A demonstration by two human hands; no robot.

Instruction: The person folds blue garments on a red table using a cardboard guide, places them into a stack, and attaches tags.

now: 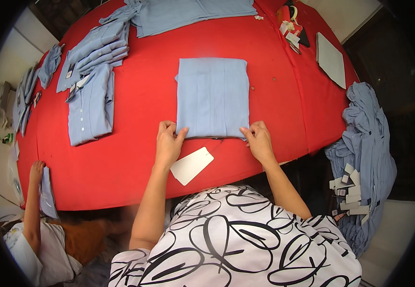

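Note:
A light blue shirt (213, 98) lies folded into a neat rectangle on the red cloth of the table, its plain side up. My left hand (170, 140) pinches its near left corner between thumb and fingers. At the near right corner, my right hand (257, 139) pinches the fabric the same way. A dark edge shows under the near fold between my hands. Just in front of it lies a white hang tag (191, 166), which looks attached to the shirt by a thin string.
Folded blue shirts are stacked (103, 48) at the far left, with a buttoned one (90, 107) nearer. Blue fabric (193, 14) spreads across the back. Tags and a tool (293, 24) lie far right beside a white sheet (330, 60). Tagged shirts (365, 158) hang right. A co-worker's hand (37, 168) is left.

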